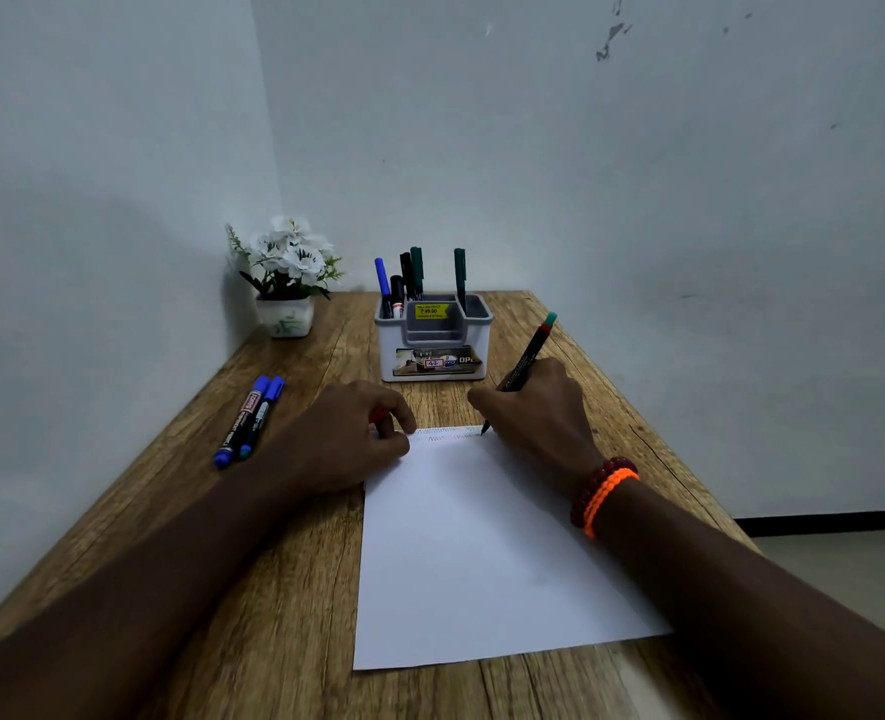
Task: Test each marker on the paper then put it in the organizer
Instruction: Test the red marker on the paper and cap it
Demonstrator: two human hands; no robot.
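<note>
Two markers (250, 421) waited at left. Right hand (531, 407) gripped a pen (522, 370), tip on paper (482, 553); left hand (349, 439), curled shut, pinned the sheet's corner. Light strokes would suffice.

Wooden table (294, 589) in corner, pale scuffed walls (637, 148), white potted flowers (287, 275)

I see paper (482, 553) on surface (284, 589) centre; organizer (434, 337) behind it; two markers (249, 420) left of paper; flower pot (285, 315) back left.
</note>
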